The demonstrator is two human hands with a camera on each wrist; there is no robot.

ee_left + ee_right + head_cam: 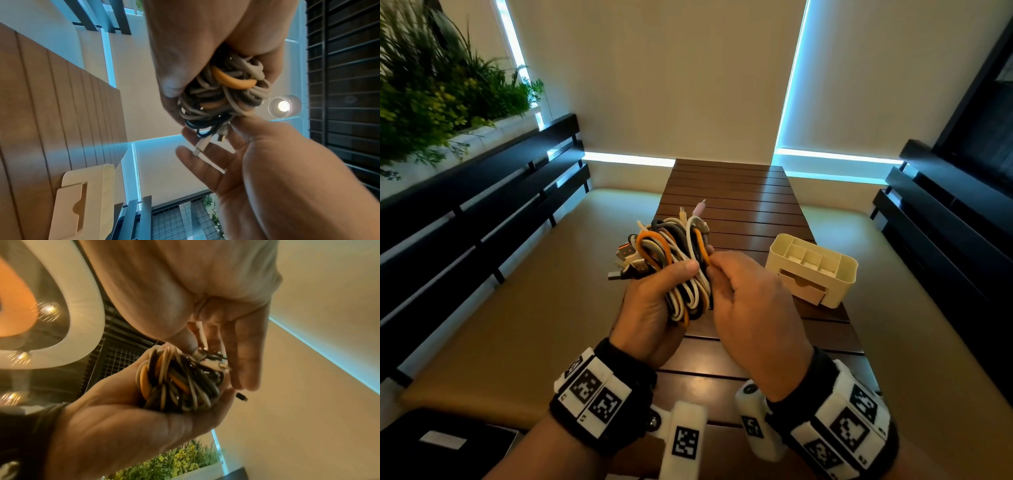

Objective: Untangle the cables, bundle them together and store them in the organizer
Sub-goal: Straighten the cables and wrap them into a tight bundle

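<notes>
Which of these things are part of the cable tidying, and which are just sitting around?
Part of the job:
- cables, gripped by the left hand
- right hand, fingers at the cables
- organizer, on the table

Just there:
- plants
- benches

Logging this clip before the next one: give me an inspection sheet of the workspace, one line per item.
Surface: brown slatted table, bare at the far end.
Job's things: cream organizer on the table's right side, compartments look empty, drawer slightly open.
Clutter: nothing seen.
Grippers: left hand grips the cable bundle; right hand pinches a strand at the bundle's right edge.
Cables: orange, white, grey and black loops gathered together, plugs sticking out, held above the table.
Surroundings: padded benches on both sides, plants far left, blinds behind.
</notes>
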